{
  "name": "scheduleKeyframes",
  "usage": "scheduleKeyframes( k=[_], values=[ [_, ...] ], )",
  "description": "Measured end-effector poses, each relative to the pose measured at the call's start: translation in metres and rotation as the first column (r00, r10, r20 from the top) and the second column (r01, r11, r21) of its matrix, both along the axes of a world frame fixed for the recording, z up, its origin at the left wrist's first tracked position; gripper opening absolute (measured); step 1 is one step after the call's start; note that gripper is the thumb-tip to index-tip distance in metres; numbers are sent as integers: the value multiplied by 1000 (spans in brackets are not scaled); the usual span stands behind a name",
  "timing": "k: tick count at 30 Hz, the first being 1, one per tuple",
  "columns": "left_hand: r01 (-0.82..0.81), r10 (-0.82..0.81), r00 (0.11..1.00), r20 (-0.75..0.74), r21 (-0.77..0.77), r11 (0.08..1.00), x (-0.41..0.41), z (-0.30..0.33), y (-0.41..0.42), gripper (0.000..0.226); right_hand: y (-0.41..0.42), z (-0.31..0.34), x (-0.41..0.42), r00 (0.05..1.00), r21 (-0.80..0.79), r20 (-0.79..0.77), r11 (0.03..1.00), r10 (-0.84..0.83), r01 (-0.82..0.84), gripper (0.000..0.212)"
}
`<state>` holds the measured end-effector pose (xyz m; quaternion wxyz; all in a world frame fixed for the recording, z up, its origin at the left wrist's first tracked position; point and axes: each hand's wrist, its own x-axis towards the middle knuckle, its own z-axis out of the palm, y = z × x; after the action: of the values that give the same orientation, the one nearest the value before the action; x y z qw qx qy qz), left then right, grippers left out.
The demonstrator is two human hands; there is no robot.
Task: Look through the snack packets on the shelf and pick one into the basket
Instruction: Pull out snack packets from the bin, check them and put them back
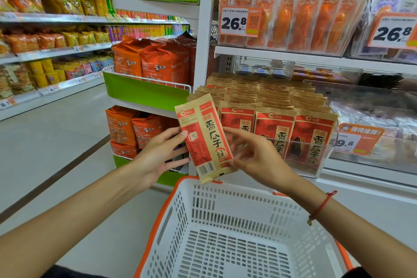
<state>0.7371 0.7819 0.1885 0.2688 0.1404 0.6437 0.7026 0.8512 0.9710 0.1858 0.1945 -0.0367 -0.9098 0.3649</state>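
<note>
A tan and red snack packet [206, 140] is held upright above the far rim of the white basket [225, 228], which has orange trim and nothing in it. My left hand [160, 153] holds the packet's left edge, thumb on the front and fingers behind. My right hand [252, 153] holds its right edge with curled fingers. Rows of the same packets [275, 115] fill a clear shelf bin right behind it.
Orange-filled packets [300, 16] hang on the shelf above with 26.8 price tags. A green end rack [146, 90] with orange bags stands to the left. Long snack shelves [52, 29] line the aisle on the far left. The tiled floor runs between them.
</note>
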Motion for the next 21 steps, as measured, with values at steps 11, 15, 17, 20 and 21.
scheduleKeyframes(
  k=[11, 15, 17, 20, 21],
  values=[
    [-20, 18, 997, -81, -19, 1000, 9, 3, 3, 38, -6, 1, 1, 992, -4, -32, 993, -120, 120, 67],
    [31, -44, 982, -185, -72, 997, 23, 3, 7, 38, -12, -9, -1, 986, 45, 111, 992, -123, 118, 99],
    [54, -74, 973, -218, -96, 994, 30, 4, 9, 36, -11, -12, -2, 985, 28, 134, 994, -105, 102, 99],
    [47, -74, 967, -245, -116, 992, 34, 2, 9, 35, -8, -11, -2, 984, 5, 163, 997, -76, 76, 94],
    [52, -81, 965, -248, -122, 991, 34, 2, 9, 35, -8, -10, -1, 982, 3, 175, 997, -71, 71, 94]
  ],
)
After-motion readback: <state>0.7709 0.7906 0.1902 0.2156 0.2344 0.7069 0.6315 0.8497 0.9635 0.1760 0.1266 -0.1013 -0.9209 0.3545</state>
